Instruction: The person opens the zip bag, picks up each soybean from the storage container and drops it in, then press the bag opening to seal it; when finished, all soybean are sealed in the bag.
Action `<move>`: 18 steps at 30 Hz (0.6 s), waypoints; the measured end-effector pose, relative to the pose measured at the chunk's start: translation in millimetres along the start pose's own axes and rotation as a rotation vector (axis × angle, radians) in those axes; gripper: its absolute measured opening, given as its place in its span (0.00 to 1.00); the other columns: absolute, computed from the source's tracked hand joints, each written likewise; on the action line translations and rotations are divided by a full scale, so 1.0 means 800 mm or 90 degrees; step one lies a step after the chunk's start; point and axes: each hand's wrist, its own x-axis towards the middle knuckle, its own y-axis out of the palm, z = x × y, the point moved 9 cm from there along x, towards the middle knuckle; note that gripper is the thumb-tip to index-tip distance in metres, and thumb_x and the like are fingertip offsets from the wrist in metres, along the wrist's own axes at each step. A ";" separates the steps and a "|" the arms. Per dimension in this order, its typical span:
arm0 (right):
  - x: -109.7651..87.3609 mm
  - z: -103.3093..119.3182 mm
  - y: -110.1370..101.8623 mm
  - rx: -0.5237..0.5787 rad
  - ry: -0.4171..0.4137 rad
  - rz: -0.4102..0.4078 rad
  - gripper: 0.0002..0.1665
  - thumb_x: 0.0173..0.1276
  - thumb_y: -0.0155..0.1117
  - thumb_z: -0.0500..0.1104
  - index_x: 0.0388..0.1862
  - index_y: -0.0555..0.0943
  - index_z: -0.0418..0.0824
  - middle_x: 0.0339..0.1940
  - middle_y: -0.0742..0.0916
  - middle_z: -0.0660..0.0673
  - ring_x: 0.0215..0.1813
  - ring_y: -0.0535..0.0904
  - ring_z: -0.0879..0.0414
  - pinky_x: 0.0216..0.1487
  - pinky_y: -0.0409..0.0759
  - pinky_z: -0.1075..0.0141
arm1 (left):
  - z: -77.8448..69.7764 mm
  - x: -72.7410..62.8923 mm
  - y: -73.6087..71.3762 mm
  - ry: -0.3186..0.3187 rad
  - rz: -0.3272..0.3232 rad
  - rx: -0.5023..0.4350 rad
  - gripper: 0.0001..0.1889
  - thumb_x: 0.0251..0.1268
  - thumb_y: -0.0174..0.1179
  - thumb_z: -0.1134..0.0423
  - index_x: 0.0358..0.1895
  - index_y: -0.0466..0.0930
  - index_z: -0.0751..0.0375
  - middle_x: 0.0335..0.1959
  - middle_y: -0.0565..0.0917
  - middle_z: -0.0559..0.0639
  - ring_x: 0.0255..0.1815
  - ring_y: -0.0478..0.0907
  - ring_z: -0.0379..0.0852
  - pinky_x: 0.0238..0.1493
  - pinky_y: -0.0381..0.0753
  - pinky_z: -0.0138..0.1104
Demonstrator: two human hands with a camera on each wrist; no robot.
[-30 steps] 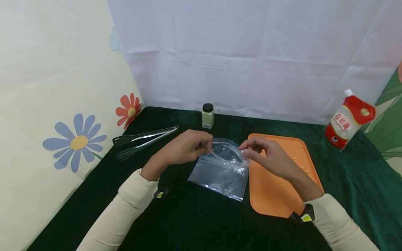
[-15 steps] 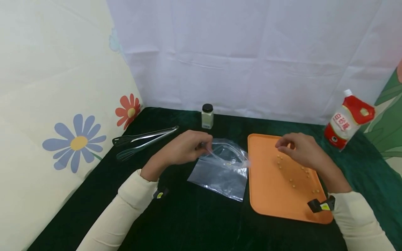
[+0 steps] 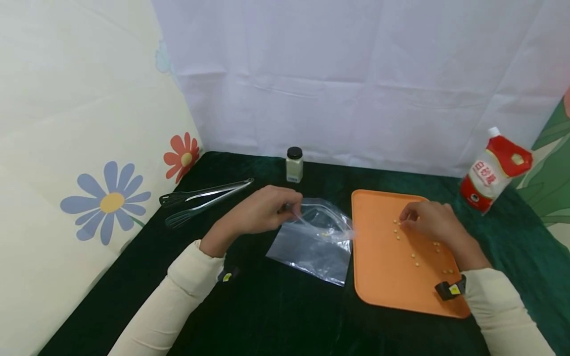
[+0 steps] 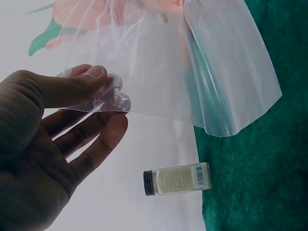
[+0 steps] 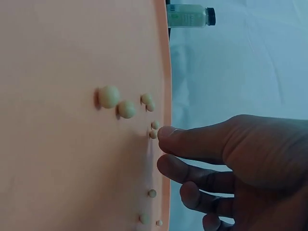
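Left hand (image 3: 267,210) pinches a clear bag (image 3: 309,252) left of the orange tray (image 3: 378,277); right hand (image 3: 432,225), thumb and finger narrowly parted, hangs by its pale balls (image 5: 109,97)

A small, pale green jar (image 3: 294,171) with a round black lid (image 3: 294,153) stands near the back of a dark green cloth (image 3: 285,321). On the left, shiny metal tongs (image 3: 215,190) lie spread like a V. On the right, a red and white bag (image 3: 492,170) with a white cap (image 3: 494,131) sits at a tilt. Behind hangs a plain white cloth (image 3: 276,74). Beside it, a cream cloth (image 3: 98,69) shows a big blue flower (image 3: 112,202) and a red flower (image 3: 185,158).
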 end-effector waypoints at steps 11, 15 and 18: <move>0.006 -0.006 0.011 -0.003 0.004 0.011 0.05 0.69 0.68 0.47 0.37 0.84 0.47 0.31 0.84 0.51 0.33 0.75 0.53 0.40 0.60 0.52 | 0.001 0.001 0.004 0.004 0.012 -0.003 0.13 0.60 0.66 0.72 0.35 0.78 0.46 0.35 0.81 0.35 0.32 0.76 0.34 0.34 0.79 0.31; 0.007 -0.003 0.011 -0.008 0.001 0.014 0.05 0.69 0.68 0.46 0.36 0.83 0.47 0.30 0.84 0.51 0.32 0.75 0.53 0.40 0.61 0.52 | 0.000 0.001 0.004 0.005 0.011 0.006 0.13 0.60 0.66 0.72 0.34 0.78 0.46 0.35 0.81 0.35 0.32 0.76 0.35 0.34 0.79 0.31; 0.005 0.000 0.008 -0.007 -0.008 0.007 0.05 0.70 0.66 0.46 0.36 0.83 0.46 0.30 0.83 0.51 0.32 0.74 0.53 0.40 0.62 0.53 | 0.000 0.001 0.004 0.004 0.011 0.004 0.13 0.61 0.66 0.72 0.34 0.78 0.47 0.35 0.81 0.35 0.32 0.76 0.35 0.34 0.79 0.32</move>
